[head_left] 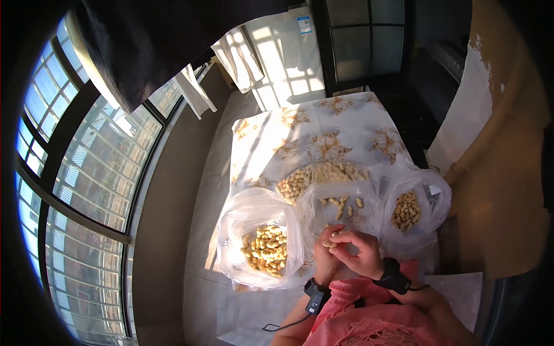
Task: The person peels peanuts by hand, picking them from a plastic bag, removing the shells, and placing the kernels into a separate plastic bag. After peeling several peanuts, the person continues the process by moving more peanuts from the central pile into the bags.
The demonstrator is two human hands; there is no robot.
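Note:
My left hand (327,257) and my right hand (360,254) meet in front of my body, fingers closed together. A peanut in its shell (329,244) is pinched between them, at the right thumb and the left fingers; the fingers partly cover it. Just beyond the hands lies an opened clear plastic bag (311,216) with several loose peanuts (341,206) in it. To the left stands a white plastic bag (229,230) holding a sunlit heap of peanuts (265,251). A smaller plastic bag (435,193) with peanuts (406,211) is on the right.
Behind the middle bag, more peanuts (294,183) lie under clear plastic. A flowered tablecloth (271,130) covers the table. Barred windows (104,167) run along the left, and dark clothing (144,46) hangs overhead. A brown panel (502,173) stands at right.

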